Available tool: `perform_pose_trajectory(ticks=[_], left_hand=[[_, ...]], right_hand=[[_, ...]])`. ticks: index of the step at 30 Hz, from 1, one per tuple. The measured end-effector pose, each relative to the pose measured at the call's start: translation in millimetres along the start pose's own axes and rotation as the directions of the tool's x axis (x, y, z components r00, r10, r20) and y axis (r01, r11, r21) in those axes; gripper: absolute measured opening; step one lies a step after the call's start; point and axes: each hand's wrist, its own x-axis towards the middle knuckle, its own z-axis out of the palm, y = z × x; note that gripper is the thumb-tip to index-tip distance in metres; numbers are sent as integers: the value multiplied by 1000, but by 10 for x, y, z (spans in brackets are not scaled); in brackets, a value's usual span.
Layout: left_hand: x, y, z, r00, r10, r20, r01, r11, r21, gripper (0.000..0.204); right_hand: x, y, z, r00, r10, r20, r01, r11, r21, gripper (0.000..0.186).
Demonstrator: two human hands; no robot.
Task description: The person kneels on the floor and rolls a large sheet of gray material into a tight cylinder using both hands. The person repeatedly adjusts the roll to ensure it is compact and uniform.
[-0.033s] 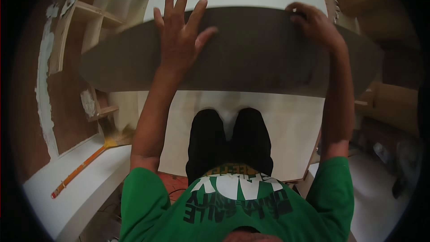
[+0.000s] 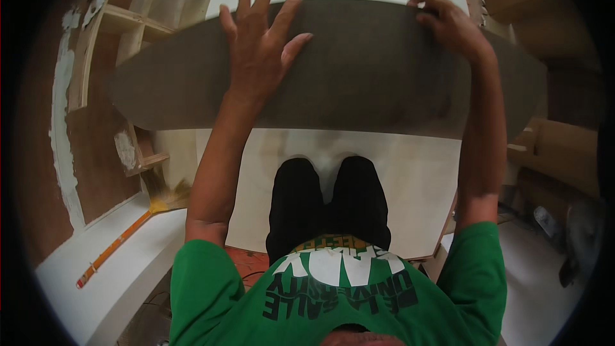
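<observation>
Crosswise before a worker in a green shirt [image 2: 211, 288], a long dark panel [image 2: 346, 70] spans the scene from left to right, just beyond the knees of black trousers [image 2: 295, 198]. The left hand [image 2: 255, 57] lies flat over the panel, fingers spread, their tips reaching past its far edge. Farther right, the right hand [image 2: 455, 31] curls at that same edge, thumb toward the upper face and fingers bent at the rim; whether it is pinching the panel firmly cannot be told. A white surface [image 2: 416, 198] shows on the near and far sides, though it is unclear if the panel rests on it or is held above. Judging by the two-handed placement, the step in hand is steadying and positioning the panel. The next move would seem to call for both hands working evenly, so that its long ends clear the open wooden shelving [image 2: 122, 16] at left and the brown boards [image 2: 557, 154] at right. At near left, an orange-handled brush [image 2: 118, 245] lies on a white ledge [image 2: 138, 257].
</observation>
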Motion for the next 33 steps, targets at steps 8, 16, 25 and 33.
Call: perform_pose_trajectory(ticks=[8,16,25,33], left_hand=[[-257,360,594,864,53,500,103,954,-280,116],[-194,297,1026,634,67,770,194,951,-243,137],[240,192,1194,689,51,723,222,935,-278,127],[-1352,637,1055,736,-27,677,239,945,-222,118]], right_hand=[[1224,1339,449,985,169,17,-170,979,110,30],[1559,1645,1232,948,318,-12,-311,919,-242,33],[1995,887,1674,902,378,208,-318,908,-273,82],[1892,1258,2691,808,361,466,-293,932,-214,64]])
